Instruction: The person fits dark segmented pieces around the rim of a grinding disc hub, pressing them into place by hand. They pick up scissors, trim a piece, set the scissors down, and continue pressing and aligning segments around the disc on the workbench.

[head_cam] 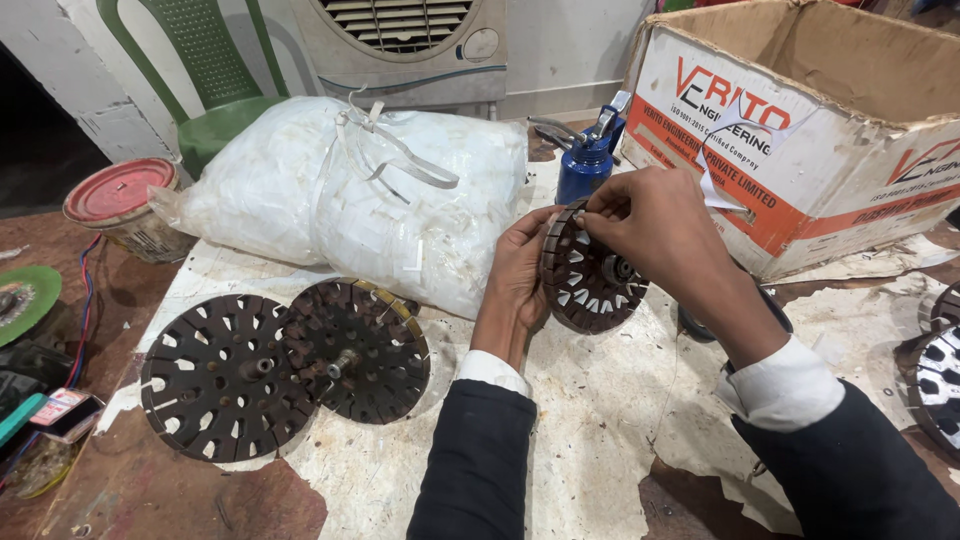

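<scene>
My left hand [518,270] grips the left rim of a dark round slotted stator disc [590,285], holding it tilted above the table. White paper strips sit in several of its slots. My right hand [655,225] pinches at the disc's top edge, fingertips on a slot near a small white strip. Both sleeves are dark with white cuffs.
Two more slotted discs [222,377] [365,347] lie flat at the left on torn white paper. A tied plastic bag of white strips [350,195] sits behind them. A blue oil can [588,160], an open cardboard box [800,130], a red-lidded tin [120,195] and more discs [940,385] surround the spot.
</scene>
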`<control>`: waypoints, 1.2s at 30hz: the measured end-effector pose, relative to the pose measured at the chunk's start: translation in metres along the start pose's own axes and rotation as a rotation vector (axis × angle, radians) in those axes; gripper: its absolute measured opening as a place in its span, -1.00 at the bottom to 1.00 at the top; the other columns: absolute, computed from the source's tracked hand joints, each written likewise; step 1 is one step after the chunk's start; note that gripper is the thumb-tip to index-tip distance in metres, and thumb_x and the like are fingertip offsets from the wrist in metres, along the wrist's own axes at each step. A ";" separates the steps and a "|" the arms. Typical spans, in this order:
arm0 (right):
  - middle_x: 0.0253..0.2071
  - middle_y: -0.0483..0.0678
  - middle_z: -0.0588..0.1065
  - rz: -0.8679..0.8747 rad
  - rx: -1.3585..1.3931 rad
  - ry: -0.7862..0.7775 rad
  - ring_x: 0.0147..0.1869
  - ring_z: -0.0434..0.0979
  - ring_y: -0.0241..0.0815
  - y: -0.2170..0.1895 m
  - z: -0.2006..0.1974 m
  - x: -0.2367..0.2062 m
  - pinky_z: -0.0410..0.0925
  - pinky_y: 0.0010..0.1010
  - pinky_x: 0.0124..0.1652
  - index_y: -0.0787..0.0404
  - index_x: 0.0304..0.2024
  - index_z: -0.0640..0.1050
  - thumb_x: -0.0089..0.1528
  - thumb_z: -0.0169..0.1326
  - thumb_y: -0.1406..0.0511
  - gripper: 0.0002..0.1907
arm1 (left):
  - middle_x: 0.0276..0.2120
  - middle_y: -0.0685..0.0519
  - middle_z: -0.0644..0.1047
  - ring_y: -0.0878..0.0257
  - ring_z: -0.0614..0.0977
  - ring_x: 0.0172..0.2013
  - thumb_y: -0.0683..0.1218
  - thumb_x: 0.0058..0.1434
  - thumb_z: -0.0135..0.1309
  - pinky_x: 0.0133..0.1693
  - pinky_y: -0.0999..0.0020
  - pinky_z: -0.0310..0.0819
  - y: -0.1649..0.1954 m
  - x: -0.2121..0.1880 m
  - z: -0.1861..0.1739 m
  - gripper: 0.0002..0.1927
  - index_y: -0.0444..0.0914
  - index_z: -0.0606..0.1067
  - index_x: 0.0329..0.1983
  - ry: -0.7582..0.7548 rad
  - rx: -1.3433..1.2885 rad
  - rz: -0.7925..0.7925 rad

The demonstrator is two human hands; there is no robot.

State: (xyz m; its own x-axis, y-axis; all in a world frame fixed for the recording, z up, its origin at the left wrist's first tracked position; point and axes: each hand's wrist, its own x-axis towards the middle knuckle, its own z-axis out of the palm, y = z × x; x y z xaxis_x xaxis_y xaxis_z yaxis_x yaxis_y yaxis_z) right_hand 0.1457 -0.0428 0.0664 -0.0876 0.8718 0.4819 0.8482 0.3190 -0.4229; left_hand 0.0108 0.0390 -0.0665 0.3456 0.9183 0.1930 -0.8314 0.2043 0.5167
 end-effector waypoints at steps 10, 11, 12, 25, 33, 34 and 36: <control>-0.35 0.17 0.60 -0.129 -0.088 0.105 -0.30 0.62 0.13 -0.007 0.014 -0.006 0.45 -0.16 -0.20 0.33 -0.28 0.68 0.13 0.24 0.36 -0.85 | -0.23 -0.12 0.65 0.26 0.72 -0.33 -0.20 0.41 0.07 -0.28 0.43 0.69 0.002 -0.007 0.008 -0.74 -0.50 0.52 0.06 -0.080 -0.059 0.026; -0.36 0.17 0.60 -0.087 -0.068 0.098 -0.30 0.63 0.12 -0.007 0.015 -0.006 0.46 -0.17 -0.20 0.32 -0.27 0.67 0.14 0.23 0.36 -0.85 | -0.23 -0.11 0.65 0.26 0.72 -0.33 -0.21 0.41 0.06 -0.28 0.42 0.69 0.002 -0.007 0.008 -0.74 -0.50 0.51 0.06 -0.076 -0.059 0.024; -0.36 0.16 0.60 -0.082 -0.051 0.103 -0.30 0.63 0.10 -0.007 0.015 -0.006 0.46 -0.18 -0.20 0.32 -0.26 0.67 0.14 0.22 0.35 -0.84 | -0.23 -0.11 0.65 0.25 0.72 -0.32 -0.21 0.41 0.06 -0.27 0.42 0.70 0.001 -0.006 0.008 -0.75 -0.49 0.51 0.06 -0.071 -0.059 0.021; -0.36 0.09 0.60 -0.132 -0.131 0.193 -0.31 0.61 0.08 -0.010 0.021 -0.009 0.44 -0.16 -0.22 0.24 -0.31 0.68 0.13 0.27 0.31 -0.87 | -0.24 -0.07 0.64 0.29 0.72 -0.34 -0.18 0.45 0.02 -0.29 0.43 0.67 0.004 -0.007 0.006 -0.76 -0.47 0.51 0.05 -0.087 -0.026 0.009; -0.20 0.05 0.57 0.024 -0.064 0.111 -0.13 0.60 -0.03 0.015 0.013 0.008 0.42 -0.21 -0.12 0.27 -0.14 0.59 0.05 0.40 0.17 -0.57 | -0.22 -0.05 0.62 0.29 0.71 -0.30 -0.07 0.49 -0.02 -0.24 0.40 0.69 0.002 -0.004 0.003 -0.72 -0.42 0.46 0.01 -0.099 -0.018 -0.067; -0.13 0.06 0.56 -0.056 -0.018 0.108 -0.07 0.58 -0.02 0.021 0.011 0.010 0.40 -0.20 -0.09 0.25 -0.08 0.59 0.06 0.39 0.17 -0.54 | -0.22 -0.05 0.62 0.29 0.70 -0.30 -0.07 0.49 -0.03 -0.24 0.40 0.68 0.001 -0.004 0.003 -0.72 -0.42 0.46 0.02 -0.116 -0.006 -0.062; -0.07 0.03 0.55 -0.061 0.100 -0.009 -0.01 0.57 -0.06 0.029 0.011 0.013 0.40 -0.24 -0.05 0.16 0.02 0.60 0.13 0.31 0.18 -0.57 | -0.22 -0.06 0.63 0.29 0.70 -0.31 -0.06 0.49 -0.04 -0.26 0.41 0.67 0.001 -0.003 0.002 -0.71 -0.41 0.46 0.04 -0.149 0.021 -0.050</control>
State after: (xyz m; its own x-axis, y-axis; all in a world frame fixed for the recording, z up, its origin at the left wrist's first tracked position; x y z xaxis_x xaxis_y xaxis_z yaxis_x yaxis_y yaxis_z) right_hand 0.1633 -0.0177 0.0518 -0.1430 0.8528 0.5023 0.7848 0.4069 -0.4675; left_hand 0.0102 0.0355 -0.0648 0.4483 0.8465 0.2872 -0.8028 0.2400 0.5458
